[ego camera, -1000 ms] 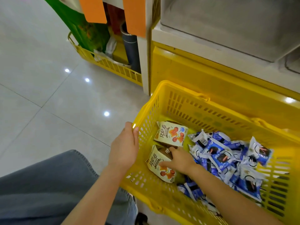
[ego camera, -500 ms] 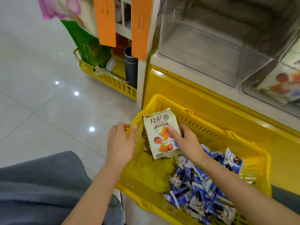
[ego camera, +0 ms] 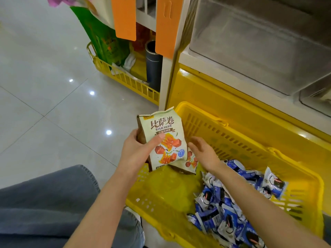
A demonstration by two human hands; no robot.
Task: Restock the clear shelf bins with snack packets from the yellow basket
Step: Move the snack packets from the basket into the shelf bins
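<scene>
Cream packet (ego camera: 161,126) passed from right hand (ego camera: 204,154) into left hand (ego camera: 136,154), above the left end of the yellow basket (ego camera: 232,138).
Left thumb and fingers clamped it upright; right fingers (ego camera: 194,142) lay loosely straight beside its edge, gripping nothing; second packet (ego camera: 188,165) sat behind; blue packets (ego camera: 223,212) were heaped in the basket.

We see a cream BISAJUAN packet (ego camera: 161,136) upright in the left hand (ego camera: 136,153) over the yellow basket (ego camera: 250,140). Second matching packet (ego camera: 188,163) tilted just behind it. Blue-white packets (ego camera: 229,212) piled at the basket's right end. Clear shelf bin (ego camera: 259,42) above.
</scene>
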